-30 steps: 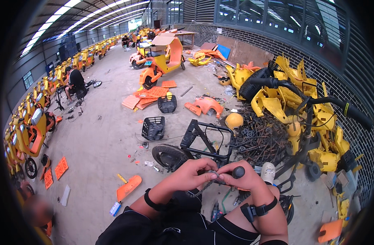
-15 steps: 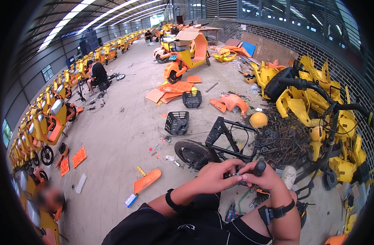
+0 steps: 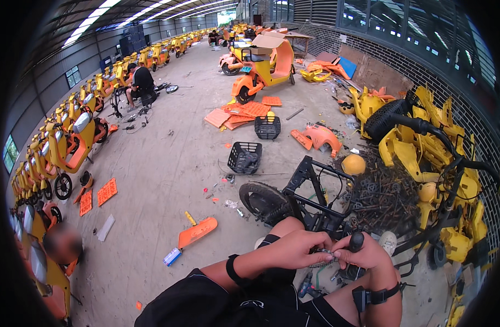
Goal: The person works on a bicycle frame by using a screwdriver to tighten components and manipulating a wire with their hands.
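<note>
Near the bottom centre my left hand [image 3: 302, 249] pinches a small metal chain [image 3: 322, 260], its thumb almost touching my right thumb. My right hand [image 3: 365, 253] grips the same chain, with a black-handled item [image 3: 357, 241] in its curled fingers; the item's other end is hidden. Just beyond them stands a black bare scooter frame [image 3: 310, 188] with its black wheel [image 3: 255, 201]. Below my hands a cordless drill [image 3: 304, 289] lies on the floor, partly hidden by my leg.
Yellow body panels [image 3: 402, 147], a heap of dark metal parts [image 3: 386, 196] and black handlebars [image 3: 454, 144] crowd the right. Black baskets [image 3: 244, 158] and orange panels [image 3: 239, 114] lie ahead. Scooters [image 3: 75, 139] line the left, where a seated person [image 3: 143, 82] works; others sit farther back.
The view has shifted, so the scene sits farther right in the picture. Both hands have moved with it and stay pinched together at the chain; more of my left leg shows.
</note>
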Demonstrator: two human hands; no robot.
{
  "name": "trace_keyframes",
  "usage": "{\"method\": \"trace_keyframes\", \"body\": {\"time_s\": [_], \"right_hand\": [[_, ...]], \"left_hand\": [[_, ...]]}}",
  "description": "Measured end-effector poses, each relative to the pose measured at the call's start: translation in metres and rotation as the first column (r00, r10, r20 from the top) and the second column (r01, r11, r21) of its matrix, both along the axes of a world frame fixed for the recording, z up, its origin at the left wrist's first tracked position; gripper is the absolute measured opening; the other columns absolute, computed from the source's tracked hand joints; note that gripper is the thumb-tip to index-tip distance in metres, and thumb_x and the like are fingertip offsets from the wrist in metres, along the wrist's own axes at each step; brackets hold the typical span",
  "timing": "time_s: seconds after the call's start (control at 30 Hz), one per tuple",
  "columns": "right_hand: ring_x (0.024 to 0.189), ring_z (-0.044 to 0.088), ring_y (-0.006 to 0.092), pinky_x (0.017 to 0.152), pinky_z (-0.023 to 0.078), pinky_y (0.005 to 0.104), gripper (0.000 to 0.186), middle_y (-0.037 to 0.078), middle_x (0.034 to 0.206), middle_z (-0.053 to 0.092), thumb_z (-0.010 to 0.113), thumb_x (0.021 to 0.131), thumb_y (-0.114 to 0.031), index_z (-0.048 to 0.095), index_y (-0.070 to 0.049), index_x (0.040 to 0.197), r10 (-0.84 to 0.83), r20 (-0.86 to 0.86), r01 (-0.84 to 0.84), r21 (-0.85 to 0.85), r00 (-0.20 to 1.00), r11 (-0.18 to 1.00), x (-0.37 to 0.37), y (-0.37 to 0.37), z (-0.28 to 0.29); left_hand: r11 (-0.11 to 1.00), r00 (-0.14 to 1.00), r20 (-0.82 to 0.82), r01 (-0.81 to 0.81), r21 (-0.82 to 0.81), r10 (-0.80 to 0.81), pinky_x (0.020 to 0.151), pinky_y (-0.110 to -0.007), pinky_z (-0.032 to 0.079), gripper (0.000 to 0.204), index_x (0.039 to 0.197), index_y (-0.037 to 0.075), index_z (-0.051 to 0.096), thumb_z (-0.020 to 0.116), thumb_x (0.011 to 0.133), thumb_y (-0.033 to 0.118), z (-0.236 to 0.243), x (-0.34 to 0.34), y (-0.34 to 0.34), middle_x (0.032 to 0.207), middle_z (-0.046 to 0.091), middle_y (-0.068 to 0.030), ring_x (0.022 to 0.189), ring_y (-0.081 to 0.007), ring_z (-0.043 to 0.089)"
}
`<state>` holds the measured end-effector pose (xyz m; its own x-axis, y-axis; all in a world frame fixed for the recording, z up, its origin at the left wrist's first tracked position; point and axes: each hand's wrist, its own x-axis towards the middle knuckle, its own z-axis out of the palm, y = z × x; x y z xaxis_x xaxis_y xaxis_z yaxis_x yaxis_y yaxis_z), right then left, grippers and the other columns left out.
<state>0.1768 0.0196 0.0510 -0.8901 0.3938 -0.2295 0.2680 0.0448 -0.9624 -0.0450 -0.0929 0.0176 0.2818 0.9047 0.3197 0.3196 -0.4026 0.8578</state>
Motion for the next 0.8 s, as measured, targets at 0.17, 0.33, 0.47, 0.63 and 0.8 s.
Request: {"method": "trace_keyframes", "body": {"time_s": [0.17,0.33,0.47,0.63,0.8], "right_hand": [[0.058,0.060,0.0081,0.054,0.046,0.0242,0.014,0.001,0.066,0.064,0.073,0.093,-0.014,0.075,-0.003,0.102,0.047,0.088,-0.049,0.017,0.995,0.999,-0.002,-0.001,-0.002],[0.058,0.060,0.0077,0.056,0.048,0.0238,0.015,0.000,0.065,0.064,0.073,0.093,-0.015,0.075,-0.004,0.104,0.072,0.133,-0.079,0.047,0.989,0.996,-0.004,-0.004,0.002],[0.058,0.062,0.0087,0.055,0.048,0.0251,0.011,0.001,0.065,0.066,0.073,0.090,-0.008,0.076,-0.005,0.100,0.057,0.191,-0.070,0.059,0.980,0.996,-0.008,-0.007,0.005],[0.066,0.067,0.0112,0.061,0.052,0.0278,0.016,0.003,0.072,0.069,0.069,0.091,-0.021,0.073,-0.009,0.100,0.123,0.326,-0.205,0.229,0.937,0.952,0.002,-0.005,-0.001],[0.070,0.071,0.0233,0.066,0.054,0.0349,0.018,0.009,0.074,0.071,0.065,0.087,-0.020,0.072,-0.011,0.100,0.148,0.366,-0.302,0.410,0.919,0.861,-0.010,-0.017,0.017]], "left_hand": [[1.000,1.000,-0.019,0.017,0.019,-0.016,0.065,-0.035,0.051,0.026,0.105,0.006,0.064,0.074,0.091,0.025,-0.005,-0.005,-0.004,0.089,0.070,-0.0093,0.079,-0.0247,0.068],[0.998,1.000,-0.003,0.024,0.054,-0.024,0.067,-0.037,0.052,0.025,0.102,0.005,0.064,0.074,0.090,0.025,-0.002,-0.006,-0.008,0.090,0.071,-0.0107,0.080,-0.0288,0.069],[0.998,0.998,-0.048,0.044,0.053,-0.042,0.068,-0.037,0.051,0.024,0.102,0.006,0.064,0.073,0.090,0.024,-0.001,-0.006,-0.009,0.090,0.070,-0.0097,0.081,-0.0297,0.068],[0.973,0.973,-0.230,0.022,0.232,0.033,0.074,-0.040,0.043,0.022,0.097,0.012,0.068,0.077,0.087,0.029,-0.002,0.001,-0.009,0.080,0.065,-0.0070,0.080,-0.0297,0.059],[0.979,0.931,-0.355,-0.012,0.206,0.086,0.077,-0.041,0.042,0.027,0.098,0.010,0.068,0.079,0.082,0.028,-0.006,0.006,-0.008,0.082,0.063,-0.0089,0.084,-0.0328,0.058]]}}
